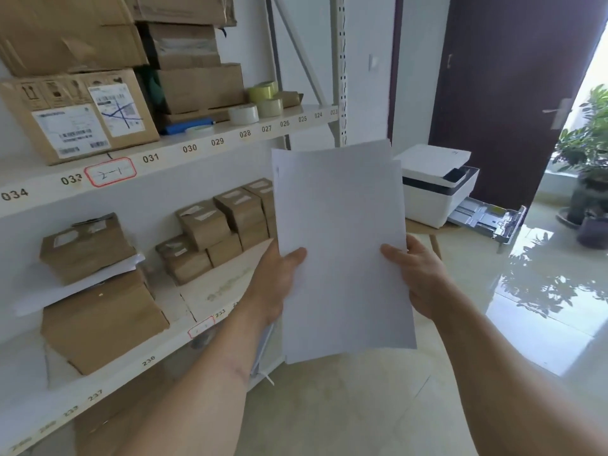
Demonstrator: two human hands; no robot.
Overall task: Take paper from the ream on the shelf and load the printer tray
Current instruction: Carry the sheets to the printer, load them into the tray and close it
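A pale storeroom with a glossy tiled floor (543, 324) fills the head view: a white metal shelf unit (204, 143) with numbered edges runs along the left, a dark door (500, 93) stands open at the back right, and potted plants (589, 153) sit beside the doorway. The upper shelf carries brown cardboard boxes (75, 116) and several rolls of tape (260, 103); the lower shelf holds small brown-wrapped parcels (223, 222) and, further left, larger brown packs with white sheets (82, 284) sticking out between them, possibly the opened ream. In the centre, a thin stack of white paper (342, 245) is held upright in the air, in front of the shelf and well apart from the printer. The left hand (279, 278) grips the stack's left edge, thumb pressed on the front face, the other fingers hidden behind the sheets. The right hand (414, 274) holds the right edge the same way, thumb on the front, remaining fingers out of sight. The top sheets are slightly fanned, not squared. The white printer (437, 185) sits on a low table behind the paper, to the right, its grey tray (490, 218) pulled out toward the floor side.
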